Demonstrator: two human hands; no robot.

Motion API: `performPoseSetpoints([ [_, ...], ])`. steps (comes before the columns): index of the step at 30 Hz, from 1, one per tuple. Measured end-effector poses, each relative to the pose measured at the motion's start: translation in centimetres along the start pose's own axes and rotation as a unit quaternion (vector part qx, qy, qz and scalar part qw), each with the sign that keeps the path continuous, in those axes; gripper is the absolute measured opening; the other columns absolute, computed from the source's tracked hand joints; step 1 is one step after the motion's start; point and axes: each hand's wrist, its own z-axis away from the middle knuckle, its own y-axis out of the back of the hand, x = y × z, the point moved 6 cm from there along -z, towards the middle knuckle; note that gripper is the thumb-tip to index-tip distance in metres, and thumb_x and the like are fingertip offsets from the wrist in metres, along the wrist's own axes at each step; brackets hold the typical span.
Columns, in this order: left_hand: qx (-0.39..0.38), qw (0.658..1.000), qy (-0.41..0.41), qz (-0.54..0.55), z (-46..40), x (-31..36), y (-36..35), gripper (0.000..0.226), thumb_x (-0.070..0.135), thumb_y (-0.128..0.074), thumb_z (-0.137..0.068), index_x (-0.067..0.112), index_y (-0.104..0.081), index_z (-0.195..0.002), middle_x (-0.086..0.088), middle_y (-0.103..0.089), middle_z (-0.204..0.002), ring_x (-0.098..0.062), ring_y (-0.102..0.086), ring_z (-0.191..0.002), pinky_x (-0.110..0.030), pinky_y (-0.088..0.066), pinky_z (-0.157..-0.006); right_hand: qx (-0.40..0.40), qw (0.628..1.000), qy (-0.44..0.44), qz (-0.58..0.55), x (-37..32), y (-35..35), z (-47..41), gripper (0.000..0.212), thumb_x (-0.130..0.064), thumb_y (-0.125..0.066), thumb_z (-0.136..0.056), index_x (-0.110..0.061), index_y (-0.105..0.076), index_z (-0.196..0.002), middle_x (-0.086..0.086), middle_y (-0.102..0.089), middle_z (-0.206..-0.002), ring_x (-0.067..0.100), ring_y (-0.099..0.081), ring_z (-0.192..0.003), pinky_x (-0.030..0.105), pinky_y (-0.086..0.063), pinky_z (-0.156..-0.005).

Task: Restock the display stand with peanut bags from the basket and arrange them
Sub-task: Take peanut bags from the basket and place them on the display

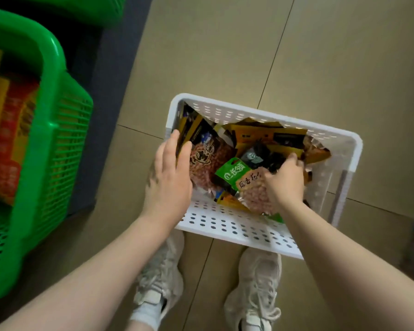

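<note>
Head view, left to right: green display stand (46, 130) beside white basket (261, 113) on floor, left hand (170, 177) with straight fingers pressed against black-and-yellow peanut bag (201, 149), right hand (285, 180) with curled fingers gripping green-topped peanut bag (237, 177) inside basket.

A shop floor is showing here: green plastic display bins (46, 130) are standing well to the left of the left hand (169, 177), holding red and yellow packets (7, 149), and a white perforated basket (227, 228) of packaged snacks is sitting on tiled flooring (225, 56) under both hands.
</note>
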Motion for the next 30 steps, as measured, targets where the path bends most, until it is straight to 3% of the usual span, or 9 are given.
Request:
performPoseSetpoints([
  [4, -0.013, 0.999, 0.033, 0.023, -1.1, -0.2, 0.2, 0.063, 0.010, -0.044, -0.094, 0.011, -0.010, -0.147, -0.010, -0.036, -0.144, -0.025, -0.030, -0.132, -0.040, -0.033, -0.104, -0.157, 0.985, 0.072, 0.021, -0.9, -2.5, 2.0, 0.043, -0.032, -0.064, -0.084, -0.017, -0.055, -0.123, 0.005, -0.068, -0.111, 0.015, -0.061, -0.077, 0.030, -0.053, -0.071],
  [7, -0.038, 0.994, 0.059, 0.080, -2.1, 0.6, -0.2, 0.071, 0.013, -0.046, -0.094, 0.016, 0.001, -0.147, -0.011, -0.044, -0.139, -0.027, -0.043, -0.123, -0.041, -0.040, -0.097, -0.229, 0.959, 0.127, 0.113, -2.0, -3.5, 3.6, 0.043, -0.036, -0.062, -0.084, -0.020, -0.058, -0.123, 0.003, -0.064, -0.121, 0.018, -0.062, -0.093, 0.028, -0.050, -0.075],
  [11, -0.042, 0.975, 0.168, 0.142, -3.1, 0.3, -1.5, 0.055, 0.015, -0.049, -0.093, 0.008, -0.024, -0.141, -0.012, -0.041, -0.141, -0.028, -0.046, -0.124, -0.036, -0.044, -0.094, -0.211, 0.940, 0.155, 0.218, -1.8, -4.0, 4.0, 0.043, -0.037, -0.059, -0.081, -0.018, -0.057, -0.120, 0.013, -0.038, -0.147, 0.030, -0.052, -0.118, 0.038, -0.051, -0.091],
  [14, -0.021, 0.979, 0.189, 0.075, -3.8, 0.0, -2.2, 0.039, 0.010, -0.044, -0.094, 0.009, -0.037, -0.132, -0.013, -0.055, -0.124, -0.032, -0.057, -0.103, -0.038, -0.046, -0.070, -0.229, 0.947, 0.142, 0.173, -0.9, -3.5, 3.7, 0.038, -0.033, -0.059, -0.083, -0.014, -0.053, -0.116, 0.011, -0.062, -0.119, 0.024, -0.060, -0.092, 0.036, -0.053, -0.074],
  [18, 0.003, 0.980, 0.196, 0.033, -4.5, -0.4, -1.3, 0.018, 0.001, -0.040, -0.093, 0.008, -0.051, -0.105, -0.017, -0.062, -0.091, -0.032, -0.053, -0.072, -0.034, -0.036, -0.055, -0.195, 0.943, 0.190, 0.190, 0.2, -1.5, 3.9, 0.033, -0.033, -0.056, -0.087, -0.018, -0.050, -0.116, 0.006, -0.065, -0.112, 0.025, -0.062, -0.091, 0.036, -0.054, -0.071],
  [20, 0.012, 0.981, 0.179, 0.070, -3.9, -0.3, -0.3, 0.011, 0.004, -0.044, -0.093, 0.009, -0.050, -0.085, -0.015, -0.055, -0.074, -0.030, -0.049, -0.063, -0.031, -0.034, -0.051, -0.172, 0.959, 0.181, 0.135, 0.2, 0.8, 4.1, 0.028, -0.026, -0.056, -0.089, -0.019, -0.052, -0.116, 0.003, -0.066, -0.102, 0.023, -0.063, -0.081, 0.033, -0.054, -0.065],
  [23, -0.012, 0.987, 0.090, 0.133, -0.9, 1.5, 2.2, 0.014, 0.016, -0.048, -0.094, 0.009, -0.056, -0.083, -0.013, -0.059, -0.067, -0.033, -0.057, -0.062, -0.035, -0.045, -0.052, -0.128, 0.986, 0.105, -0.035, 0.2, 5.9, 4.7, 0.025, -0.016, -0.058, -0.087, -0.017, -0.061, -0.112, 0.002, -0.067, -0.088, 0.016, -0.060, -0.067, 0.029, -0.048, -0.054],
  [26, 0.005, 0.987, 0.052, 0.152, 3.1, 2.8, 7.4, 0.010, 0.018, -0.055, -0.091, 0.011, -0.062, -0.089, -0.014, -0.067, -0.070, -0.034, -0.061, -0.064, -0.037, -0.049, -0.056, -0.120, 0.976, 0.069, -0.171, -1.0, 11.7, 6.9, 0.014, -0.011, -0.063, -0.084, -0.015, -0.068, -0.097, 0.006, -0.071, -0.084, 0.021, -0.063, -0.069, 0.035, -0.053, -0.060],
  [30, 0.093, 0.984, 0.046, 0.146, 8.1, 4.4, 18.3, 0.009, 0.016, -0.064, -0.084, 0.008, -0.066, -0.087, -0.018, -0.068, -0.065, -0.036, -0.063, -0.059, -0.029, -0.039, -0.050, -0.146, 0.940, 0.060, -0.302, -5.7, 20.2, 12.4, 0.010, -0.011, -0.063, -0.085, -0.021, -0.066, -0.082, -0.001, -0.070, -0.083, 0.012, -0.063, -0.074, 0.023, -0.052, -0.062],
])
